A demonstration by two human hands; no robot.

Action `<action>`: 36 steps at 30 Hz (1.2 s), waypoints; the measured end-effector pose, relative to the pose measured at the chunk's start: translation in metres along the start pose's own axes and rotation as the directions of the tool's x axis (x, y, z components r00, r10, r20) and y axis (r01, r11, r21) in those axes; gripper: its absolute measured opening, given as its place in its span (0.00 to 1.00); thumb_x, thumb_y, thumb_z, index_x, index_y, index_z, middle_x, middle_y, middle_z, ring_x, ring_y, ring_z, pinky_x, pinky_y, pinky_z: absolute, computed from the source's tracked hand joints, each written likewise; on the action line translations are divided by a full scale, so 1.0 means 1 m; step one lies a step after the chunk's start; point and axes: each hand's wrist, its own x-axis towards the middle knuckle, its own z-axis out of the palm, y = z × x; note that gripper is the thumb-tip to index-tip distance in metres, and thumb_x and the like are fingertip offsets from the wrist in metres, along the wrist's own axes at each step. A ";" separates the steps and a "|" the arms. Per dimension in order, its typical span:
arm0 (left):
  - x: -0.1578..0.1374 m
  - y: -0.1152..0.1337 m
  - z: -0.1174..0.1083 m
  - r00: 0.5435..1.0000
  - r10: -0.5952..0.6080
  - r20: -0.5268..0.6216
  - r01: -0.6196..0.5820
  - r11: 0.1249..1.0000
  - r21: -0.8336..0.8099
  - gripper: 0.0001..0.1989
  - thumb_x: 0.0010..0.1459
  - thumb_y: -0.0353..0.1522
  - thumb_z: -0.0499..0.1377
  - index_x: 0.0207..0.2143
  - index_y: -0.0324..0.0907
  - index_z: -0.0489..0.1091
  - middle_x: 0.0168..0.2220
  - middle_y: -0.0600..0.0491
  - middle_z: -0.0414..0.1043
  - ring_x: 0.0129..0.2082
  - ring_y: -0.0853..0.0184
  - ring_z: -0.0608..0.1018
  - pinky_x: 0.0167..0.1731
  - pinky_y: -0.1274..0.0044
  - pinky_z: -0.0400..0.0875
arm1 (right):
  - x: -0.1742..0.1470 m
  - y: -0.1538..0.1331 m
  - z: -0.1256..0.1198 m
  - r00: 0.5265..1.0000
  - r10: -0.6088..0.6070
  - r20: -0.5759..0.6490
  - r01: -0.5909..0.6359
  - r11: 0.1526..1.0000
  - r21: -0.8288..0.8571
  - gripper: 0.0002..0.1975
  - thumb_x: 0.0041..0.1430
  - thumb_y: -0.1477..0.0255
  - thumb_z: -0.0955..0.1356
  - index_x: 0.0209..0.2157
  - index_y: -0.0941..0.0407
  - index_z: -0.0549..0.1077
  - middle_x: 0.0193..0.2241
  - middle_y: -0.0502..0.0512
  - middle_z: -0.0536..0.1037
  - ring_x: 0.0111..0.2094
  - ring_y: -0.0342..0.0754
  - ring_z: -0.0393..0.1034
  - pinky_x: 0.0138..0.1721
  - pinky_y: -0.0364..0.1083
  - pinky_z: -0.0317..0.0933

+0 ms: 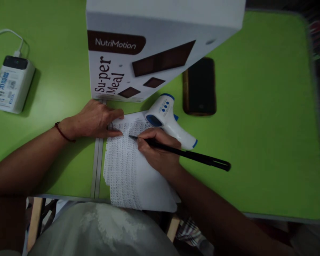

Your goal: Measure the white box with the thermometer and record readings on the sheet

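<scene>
Several sheets of paper lie stacked on the green table, the top one covered with columns of small dark writing on its left part. My right hand is closed around a black pen, whose tip touches or nearly touches the written area. My left hand rests on the sheet's upper left edge, thumb and index finger stretched apart and holding nothing. Just above my right hand, a white and blue infrared thermometer lies over the top of the paper.
A tall white box with brown labels stands behind the papers. Right of it lies a dark smartphone in a brown case. On the left is a white power bank with cables. The green table has a metal seam.
</scene>
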 end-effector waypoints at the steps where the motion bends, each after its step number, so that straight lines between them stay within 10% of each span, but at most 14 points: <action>1: 0.000 0.000 0.000 1.000 -0.002 0.000 0.002 1.000 -0.002 0.31 0.64 0.58 0.49 0.46 0.43 0.75 0.25 0.50 0.76 0.24 0.62 0.76 0.28 0.72 0.65 | 0.000 0.000 0.000 1.000 0.000 -0.017 0.000 1.000 -0.003 0.06 0.51 0.75 0.68 0.23 0.52 0.70 0.19 0.44 0.74 0.21 0.43 0.68 0.24 0.44 0.64; 36: 0.000 0.000 -0.001 1.000 -0.008 0.028 0.007 1.000 0.028 0.32 0.64 0.59 0.50 0.47 0.42 0.75 0.26 0.51 0.77 0.24 0.62 0.76 0.26 0.72 0.62 | 0.000 0.001 0.001 0.995 0.013 -0.101 -0.013 1.000 -0.004 0.06 0.48 0.76 0.67 0.22 0.51 0.69 0.19 0.44 0.73 0.22 0.43 0.68 0.25 0.45 0.65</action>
